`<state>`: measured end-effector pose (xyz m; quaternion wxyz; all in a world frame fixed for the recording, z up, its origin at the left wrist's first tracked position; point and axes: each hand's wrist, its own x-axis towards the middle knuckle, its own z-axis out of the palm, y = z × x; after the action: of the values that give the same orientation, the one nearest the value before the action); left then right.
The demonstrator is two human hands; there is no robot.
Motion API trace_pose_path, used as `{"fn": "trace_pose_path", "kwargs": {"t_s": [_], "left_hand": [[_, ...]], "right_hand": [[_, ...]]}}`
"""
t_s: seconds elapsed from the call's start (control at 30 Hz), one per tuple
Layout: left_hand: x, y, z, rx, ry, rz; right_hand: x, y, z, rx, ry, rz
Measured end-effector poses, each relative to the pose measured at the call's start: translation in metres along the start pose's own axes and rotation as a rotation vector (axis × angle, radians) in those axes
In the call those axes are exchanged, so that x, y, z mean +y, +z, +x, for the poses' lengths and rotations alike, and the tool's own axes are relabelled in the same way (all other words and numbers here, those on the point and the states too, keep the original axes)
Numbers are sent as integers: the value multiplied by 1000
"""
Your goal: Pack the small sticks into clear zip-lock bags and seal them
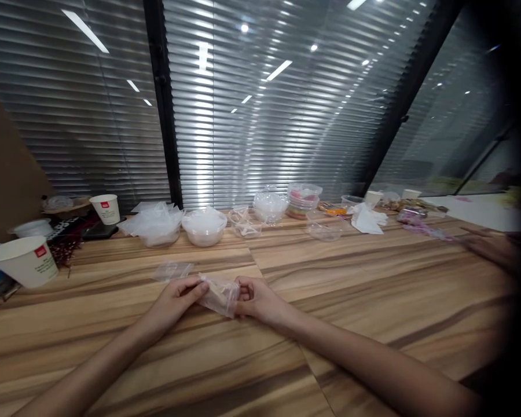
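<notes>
Between both hands, just above the wooden table (165, 365), is a small clear plastic bag (218, 297) with something pale and beige inside that I cannot make out. The fingers of my left hand (183, 294) pinch the bag's left end. At its right end, my right hand (252, 299) grips the plastic between thumb and curled fingers. Another clear plastic bag (172, 270) lies flat on the table, just behind my left hand.
Along the window side stand paper cups (24, 262), a plastic bowl (205, 226), a heap of clear bags (154, 223), stacked tubs (304, 200) and a crumpled tissue (368, 219). A dark phone (101, 231) lies at the left. Another person's hand (490, 246) rests at the far right.
</notes>
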<state>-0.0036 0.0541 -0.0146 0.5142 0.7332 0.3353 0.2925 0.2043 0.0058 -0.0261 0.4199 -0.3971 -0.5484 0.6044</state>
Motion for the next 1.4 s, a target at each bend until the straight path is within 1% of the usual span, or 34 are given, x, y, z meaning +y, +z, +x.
{"fn": "trace_pose_path", "kwargs": {"t_s": [0.07,0.13,0.27,0.37,0.57,0.67,0.73,0.77,0.83,0.9,1.03,1.17,1.27,1.4], "left_hand": [[1,0,0,-6,-25,-30],[4,1,-1,5,-40,-60],[10,3,-2,27,-44,-85],[13,4,-2,32,-39,-103],[7,2,-1,58,-48,-148],[5,2,0,101,-52,-172],[5,2,-1,137,-42,-177],[6,2,-1,138,-32,-178],[8,3,-2,114,-15,-198],[9,2,-2,97,-6,-226],[9,1,-3,103,-36,-265],[5,1,-2,121,-82,-346],[3,0,-1,93,-66,-332],[4,1,-1,93,-64,-272]], "right_hand": [[-2,0,-1,-94,7,16],[-4,0,-1,-153,5,20],[-5,0,-2,-129,-10,34],[-7,1,-2,-107,10,52],[-8,2,-3,-84,10,9],[-9,1,-4,-71,20,-14],[-10,1,-5,-98,27,-20],[-10,1,-5,-123,25,-24],[-10,2,-6,-165,7,-34],[-9,3,-5,-179,-5,-36],[-5,5,-4,-156,-1,-26],[-1,4,0,-90,-4,-8],[-2,4,2,-33,-6,5],[-5,3,1,-20,9,50]]}}
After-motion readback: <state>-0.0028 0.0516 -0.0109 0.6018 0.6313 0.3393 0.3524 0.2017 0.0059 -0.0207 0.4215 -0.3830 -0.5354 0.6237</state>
